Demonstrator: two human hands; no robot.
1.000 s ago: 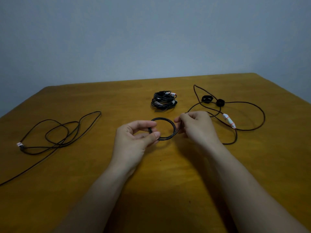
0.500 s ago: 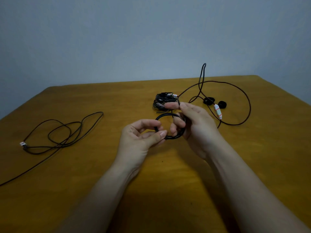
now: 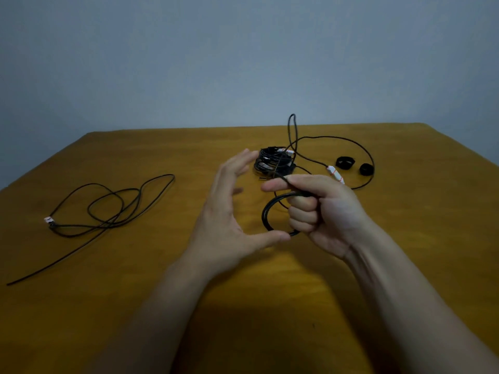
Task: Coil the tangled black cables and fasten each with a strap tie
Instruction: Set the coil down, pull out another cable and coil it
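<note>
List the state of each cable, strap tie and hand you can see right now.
Held coil: partly wound, tail trailing away.
Right hand: grips the held coil.
Left hand: open, fingers spread, thumb at the held coil's lower edge.
Tail: loose, one loop lifted.
Bundle: coiled, fastening unclear.
Left cable: uncoiled, tangled.
Strap ties: two, rolled, unused, on the table.

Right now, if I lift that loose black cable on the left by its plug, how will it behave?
Probably floppy: the loose cable lies in slack, overlapping loops, so it should droop and trail. It looks thin, so likely light. Crossings near its white-tipped plug may snag.
</note>
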